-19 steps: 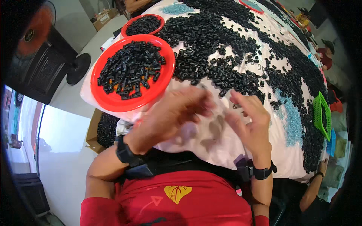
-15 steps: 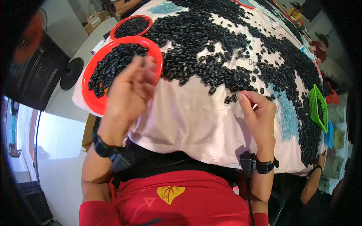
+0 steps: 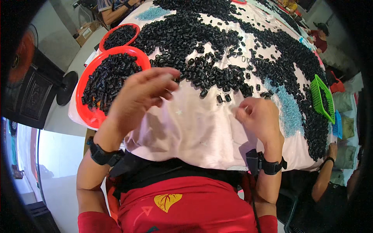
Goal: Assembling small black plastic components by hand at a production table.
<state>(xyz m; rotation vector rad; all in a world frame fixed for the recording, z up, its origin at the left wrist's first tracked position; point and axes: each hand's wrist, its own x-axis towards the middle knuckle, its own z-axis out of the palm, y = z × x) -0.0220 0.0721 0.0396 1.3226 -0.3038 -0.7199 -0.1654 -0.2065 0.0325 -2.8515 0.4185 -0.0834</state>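
My left hand (image 3: 136, 97) hovers with loosely spread fingers, holding nothing I can see, beside the red tray (image 3: 87, 114). My right hand (image 3: 259, 116) is curled, contents hidden. The black pieces (image 3: 217, 75) just beyond both fingertips look light, stiff, pinchable across their sides.

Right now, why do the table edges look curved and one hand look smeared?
In the head view the fisheye lens bends straight lines toward the dark round rim, so the table bulges. The left hand is blurred at its fingers; the right hand is sharper. The small black pieces are crisp, and light glares on the pale floor at left.
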